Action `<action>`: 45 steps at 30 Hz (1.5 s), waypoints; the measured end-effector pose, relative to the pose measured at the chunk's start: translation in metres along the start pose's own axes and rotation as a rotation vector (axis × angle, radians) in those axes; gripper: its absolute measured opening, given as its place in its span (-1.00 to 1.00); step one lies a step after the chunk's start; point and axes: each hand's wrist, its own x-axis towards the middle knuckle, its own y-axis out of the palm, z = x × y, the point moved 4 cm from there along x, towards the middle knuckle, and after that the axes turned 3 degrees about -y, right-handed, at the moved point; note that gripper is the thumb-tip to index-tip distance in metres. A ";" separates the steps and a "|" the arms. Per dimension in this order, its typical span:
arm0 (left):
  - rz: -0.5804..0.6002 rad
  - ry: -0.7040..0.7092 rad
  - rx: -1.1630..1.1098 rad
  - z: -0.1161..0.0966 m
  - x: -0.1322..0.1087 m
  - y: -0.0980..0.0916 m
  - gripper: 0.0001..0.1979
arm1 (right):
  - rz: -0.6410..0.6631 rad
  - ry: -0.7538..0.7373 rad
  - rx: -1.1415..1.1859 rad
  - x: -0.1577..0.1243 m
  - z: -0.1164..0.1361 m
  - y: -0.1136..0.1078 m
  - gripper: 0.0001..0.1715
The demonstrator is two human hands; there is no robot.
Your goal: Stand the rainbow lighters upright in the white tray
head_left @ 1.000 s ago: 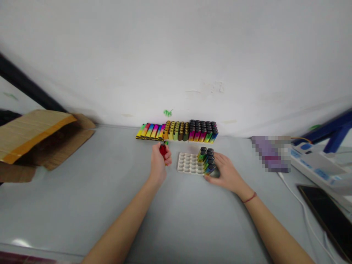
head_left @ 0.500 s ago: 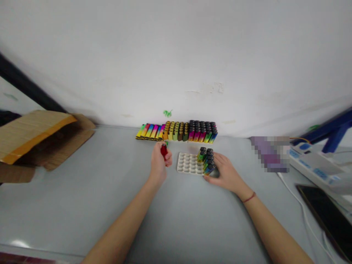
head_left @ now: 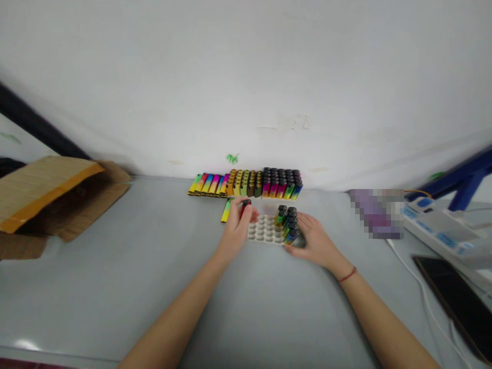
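My left hand [head_left: 237, 225] is closed around a red lighter with a dark top [head_left: 246, 205], over the left end of a white tray with round holes [head_left: 265, 236]. Black-topped lighters [head_left: 291, 221] in yellow, green and blue stand upright at the tray's right side. There my right hand [head_left: 314, 240] grips the tray's right end, its thumb at the near corner and its fingers along the side by the lighters. Just left of my left hand lies a green-and-yellow lighter [head_left: 225, 211], partly hidden by the hand.
Against the wall stand black-topped lighters [head_left: 282, 183] and gold-topped ones [head_left: 244, 183], with several rainbow-coloured ones [head_left: 208, 184] lying flat beside them. An open cardboard box [head_left: 57, 189] sits far left. A power strip [head_left: 442, 233], white cable [head_left: 418, 282] and dark phone [head_left: 451, 302] are at right.
My left hand has moved right with the red lighter, from beside the tray to over its left end. The green-and-yellow lighter now shows more. My right hand stays in place.
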 end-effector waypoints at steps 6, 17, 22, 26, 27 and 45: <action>0.066 0.212 0.327 -0.004 -0.004 0.003 -0.81 | -0.001 0.002 0.007 0.000 0.001 -0.001 -0.15; 0.227 0.097 0.388 -0.001 -0.012 0.017 -0.80 | 0.000 0.006 0.015 0.001 0.002 -0.002 -0.15; 0.253 0.117 0.435 -0.001 -0.015 0.022 -0.80 | 0.005 0.016 0.018 0.001 0.003 -0.002 -0.15; 0.242 0.185 0.519 -0.003 -0.017 0.025 -0.78 | 0.009 0.022 0.011 0.001 0.003 -0.002 -0.13; 0.233 0.210 0.536 -0.004 -0.018 0.025 -0.76 | 0.009 0.023 0.009 0.001 0.003 -0.002 -0.12; 0.251 0.440 0.656 -0.004 -0.021 0.030 -0.77 | 0.005 0.009 -0.012 0.001 0.004 -0.002 -0.13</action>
